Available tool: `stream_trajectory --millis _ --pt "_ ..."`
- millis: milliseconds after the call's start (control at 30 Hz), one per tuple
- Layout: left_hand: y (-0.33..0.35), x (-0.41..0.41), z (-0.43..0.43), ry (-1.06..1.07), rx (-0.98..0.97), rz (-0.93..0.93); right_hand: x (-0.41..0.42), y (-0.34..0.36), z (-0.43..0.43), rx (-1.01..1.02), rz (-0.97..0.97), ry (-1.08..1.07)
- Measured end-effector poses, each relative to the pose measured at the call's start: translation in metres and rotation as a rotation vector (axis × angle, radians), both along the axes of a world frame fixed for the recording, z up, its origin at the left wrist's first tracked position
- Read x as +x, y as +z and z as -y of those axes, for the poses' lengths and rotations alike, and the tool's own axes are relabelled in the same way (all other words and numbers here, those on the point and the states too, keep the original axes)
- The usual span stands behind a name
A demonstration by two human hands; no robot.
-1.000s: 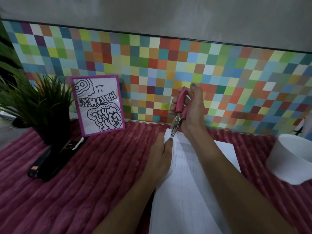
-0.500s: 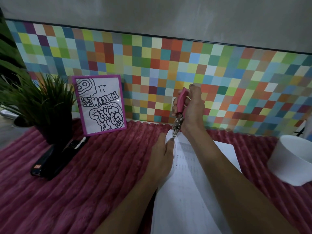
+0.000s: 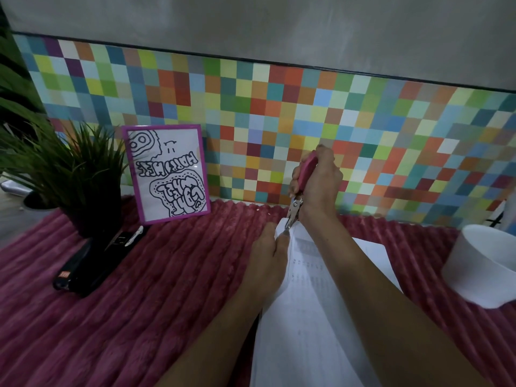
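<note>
The paper stack lies on the surface at centre right, its far left corner raised into the metal head of the pink-handled punch. I judge the corner is lifted so the head can close over the sheet edge. My left hand pinches that corner just beside the head, steadying it. My right hand, wrist bent downward, curls round the near-upright handles. A black stapler lies well apart, left.
</note>
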State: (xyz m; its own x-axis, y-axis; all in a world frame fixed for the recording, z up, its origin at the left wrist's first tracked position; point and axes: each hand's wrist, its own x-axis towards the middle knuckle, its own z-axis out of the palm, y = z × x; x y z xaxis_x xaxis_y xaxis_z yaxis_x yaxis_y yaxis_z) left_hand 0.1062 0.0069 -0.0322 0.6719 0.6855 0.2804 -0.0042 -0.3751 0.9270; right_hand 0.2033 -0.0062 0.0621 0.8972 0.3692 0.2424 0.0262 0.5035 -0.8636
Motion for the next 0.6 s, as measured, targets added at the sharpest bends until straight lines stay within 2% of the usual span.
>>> stream_trajectory --millis 600 --pt "0.001 -0.001 0.001 0.076 0.018 -0.015 0.000 0.001 0.011 -0.136 -0.003 0.179"
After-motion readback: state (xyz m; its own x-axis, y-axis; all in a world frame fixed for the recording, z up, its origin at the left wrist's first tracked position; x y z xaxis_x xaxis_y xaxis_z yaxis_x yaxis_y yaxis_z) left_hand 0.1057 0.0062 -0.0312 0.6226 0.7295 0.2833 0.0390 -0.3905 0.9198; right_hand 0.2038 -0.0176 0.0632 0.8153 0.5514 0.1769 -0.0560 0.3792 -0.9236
